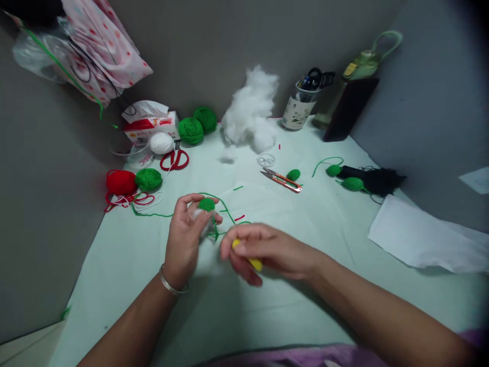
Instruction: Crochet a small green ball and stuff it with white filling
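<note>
Beyond crochet piece [207, 205]: snips [280, 180], stuffing [250, 109].

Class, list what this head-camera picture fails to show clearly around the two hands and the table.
1. Head view: yellow rod-shaped tool, its tip hidden by the blurred right hand.
2. Head view: small green crocheted piece, underside covered by the left hand.
3. Head view: dark items in the printed cup, too small to identify.
</note>
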Action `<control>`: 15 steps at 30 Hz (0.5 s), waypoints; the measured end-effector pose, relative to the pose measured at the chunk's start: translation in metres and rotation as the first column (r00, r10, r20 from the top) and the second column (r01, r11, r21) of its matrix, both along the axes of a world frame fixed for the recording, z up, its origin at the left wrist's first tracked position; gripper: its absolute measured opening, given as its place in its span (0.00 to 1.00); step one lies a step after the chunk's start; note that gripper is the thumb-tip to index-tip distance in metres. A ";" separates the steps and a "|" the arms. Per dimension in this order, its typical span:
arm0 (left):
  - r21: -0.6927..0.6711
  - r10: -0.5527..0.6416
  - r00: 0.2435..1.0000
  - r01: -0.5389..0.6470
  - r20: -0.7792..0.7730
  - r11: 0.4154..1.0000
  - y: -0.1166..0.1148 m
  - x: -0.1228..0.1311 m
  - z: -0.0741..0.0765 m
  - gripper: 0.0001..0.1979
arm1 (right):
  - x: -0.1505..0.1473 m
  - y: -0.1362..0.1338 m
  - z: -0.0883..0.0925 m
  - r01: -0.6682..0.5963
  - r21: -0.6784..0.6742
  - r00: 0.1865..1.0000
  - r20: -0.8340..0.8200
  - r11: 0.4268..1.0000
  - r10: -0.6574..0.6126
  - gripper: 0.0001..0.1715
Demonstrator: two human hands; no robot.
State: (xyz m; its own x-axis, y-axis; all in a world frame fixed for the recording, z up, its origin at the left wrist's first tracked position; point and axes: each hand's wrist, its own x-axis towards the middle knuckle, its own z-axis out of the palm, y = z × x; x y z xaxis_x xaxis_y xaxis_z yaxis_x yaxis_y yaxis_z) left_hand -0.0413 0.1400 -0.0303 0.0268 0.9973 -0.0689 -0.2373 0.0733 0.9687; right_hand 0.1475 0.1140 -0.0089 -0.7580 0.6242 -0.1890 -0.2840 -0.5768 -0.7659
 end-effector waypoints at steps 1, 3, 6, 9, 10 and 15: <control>-0.018 -0.008 1.000 0.007 -0.029 1.000 -0.001 0.001 0.000 0.16 | 0.000 0.001 0.001 0.152 0.053 0.986 0.059 0.987 -0.155 0.12; -0.030 -0.043 0.994 0.041 -0.097 0.999 -0.005 0.004 0.000 0.18 | -0.002 0.003 0.002 0.364 0.198 0.902 0.170 0.910 -0.398 0.13; 0.051 -0.125 0.973 0.137 -0.192 0.989 -0.010 0.010 -0.002 0.18 | -0.009 0.002 -0.002 0.447 0.390 0.784 0.263 0.805 -0.562 0.17; 0.119 -0.152 0.964 0.181 -0.217 0.976 -0.015 0.014 -0.002 0.15 | -0.013 0.001 -0.009 0.465 0.462 0.710 0.314 0.755 -0.630 0.21; 0.105 -0.177 0.964 0.201 -0.201 0.974 -0.016 0.013 -0.002 0.13 | -0.013 0.002 -0.011 0.474 0.460 0.701 0.319 0.751 -0.638 0.21; 0.009 -0.326 0.938 0.329 -0.119 0.944 -0.015 0.006 0.003 0.09 | -0.008 0.008 -0.011 0.490 0.297 0.771 0.292 0.820 -0.567 0.22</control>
